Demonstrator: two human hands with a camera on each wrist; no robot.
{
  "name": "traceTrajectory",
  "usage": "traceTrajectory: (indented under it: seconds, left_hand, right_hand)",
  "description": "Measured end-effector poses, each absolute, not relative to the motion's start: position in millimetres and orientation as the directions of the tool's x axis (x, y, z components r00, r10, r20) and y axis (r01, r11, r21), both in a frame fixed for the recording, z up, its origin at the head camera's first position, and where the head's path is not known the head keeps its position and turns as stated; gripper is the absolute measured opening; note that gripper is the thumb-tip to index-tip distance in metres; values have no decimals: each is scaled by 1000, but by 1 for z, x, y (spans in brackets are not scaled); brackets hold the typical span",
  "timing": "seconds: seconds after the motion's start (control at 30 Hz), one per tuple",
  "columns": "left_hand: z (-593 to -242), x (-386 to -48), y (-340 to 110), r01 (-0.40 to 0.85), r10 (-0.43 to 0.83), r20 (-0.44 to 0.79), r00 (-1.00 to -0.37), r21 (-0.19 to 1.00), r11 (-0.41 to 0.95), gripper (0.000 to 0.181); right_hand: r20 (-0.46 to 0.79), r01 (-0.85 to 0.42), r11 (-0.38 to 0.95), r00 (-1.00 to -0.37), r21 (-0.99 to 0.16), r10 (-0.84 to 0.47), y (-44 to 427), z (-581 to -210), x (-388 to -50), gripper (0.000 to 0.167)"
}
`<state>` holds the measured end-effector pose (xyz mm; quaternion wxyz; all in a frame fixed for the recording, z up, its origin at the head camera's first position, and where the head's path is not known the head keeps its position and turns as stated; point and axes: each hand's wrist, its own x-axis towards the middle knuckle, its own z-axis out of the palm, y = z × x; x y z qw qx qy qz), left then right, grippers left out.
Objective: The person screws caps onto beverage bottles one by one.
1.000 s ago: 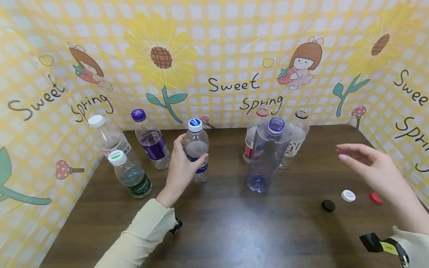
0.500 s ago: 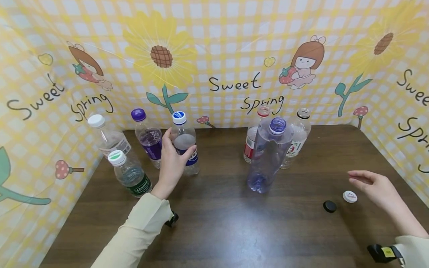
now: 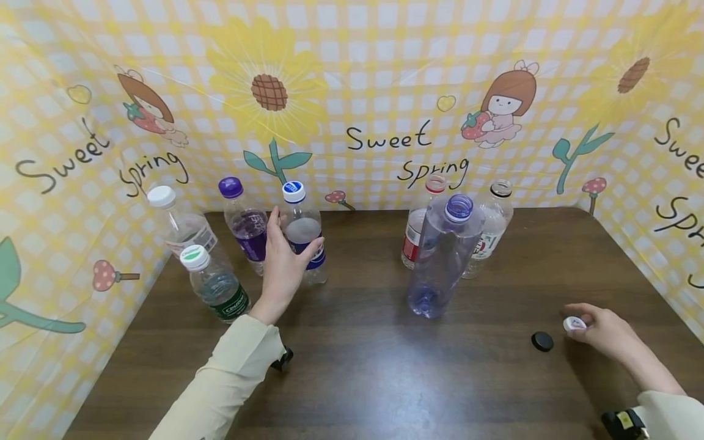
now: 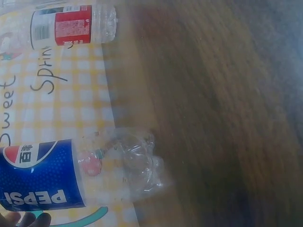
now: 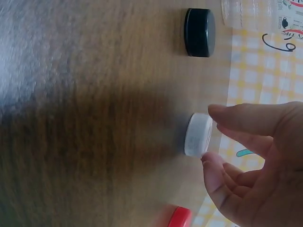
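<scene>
In the head view my left hand [image 3: 282,266] grips an upright clear Pepsi bottle [image 3: 303,229] with a white and blue cap, thumb on its right side and fingers at its left. The left wrist view shows the blue Pepsi label [image 4: 42,177] and several fingertips below it. At the right, my right hand [image 3: 607,333] pinches a white bottle cap [image 3: 573,324] at the tabletop between thumb and finger. Close by lie a black cap [image 3: 542,341] and a red cap [image 5: 180,217]; the red one is hidden behind the right hand in the head view.
Capped bottles stand at the left: purple-capped [image 3: 249,229], white-capped [image 3: 184,226] and green-labelled [image 3: 220,293]. Uncapped bottles stand right of centre: a purple-tinted one [image 3: 442,263], a red-labelled one [image 3: 412,238] and a black-ringed one [image 3: 492,229]. A checked cloth [image 3: 374,73] encloses the table [image 3: 374,366].
My left hand shifted the Pepsi bottle left toward the purple-capped bottle, then stayed there. My right hand came down to the table and took the white cap between its fingers.
</scene>
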<state>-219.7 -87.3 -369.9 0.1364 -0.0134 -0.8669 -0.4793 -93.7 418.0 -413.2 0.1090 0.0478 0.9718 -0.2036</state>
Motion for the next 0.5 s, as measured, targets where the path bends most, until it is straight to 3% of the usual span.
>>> traceTrajectory:
  seconds: [0.3, 0.5]
  left_hand:
    - [-370, -212, -85, 182, -108, 288, -951, 810, 558, 99]
    - [-370, -203, -84, 146, -130, 264, -956, 809, 570, 101]
  right_hand:
    - [-211, 161, 897, -974, -411, 78, 418, -418, -91, 57]
    - [-197, 175, 894, -975, -413, 100, 418, -421, -90, 51]
